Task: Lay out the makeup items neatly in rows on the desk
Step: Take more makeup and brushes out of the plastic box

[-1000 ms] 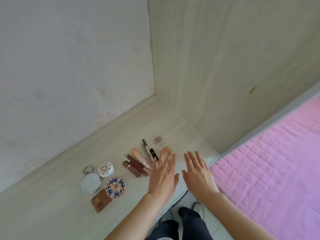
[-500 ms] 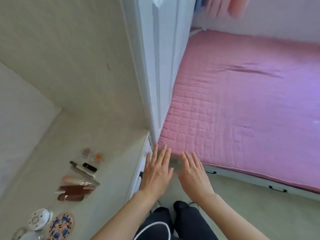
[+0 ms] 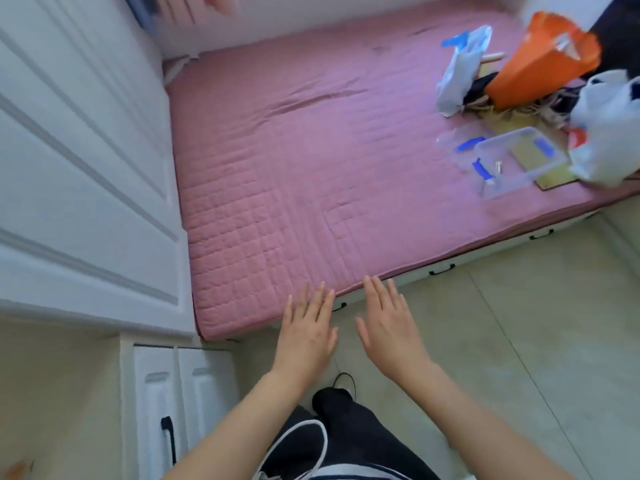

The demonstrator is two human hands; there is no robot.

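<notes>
Left hand, right hand: both flat, fingers straight and spread, grip on nothing, side by side over the floor at the near edge of the bed.
Bed's far right corner: clear box, orange bag, white bags, well apart from the hands.
Left of bed: white wardrobe, counter corner below it.
Makeup items: gone from view since half a second ago.
Bed's near half bare.
</notes>
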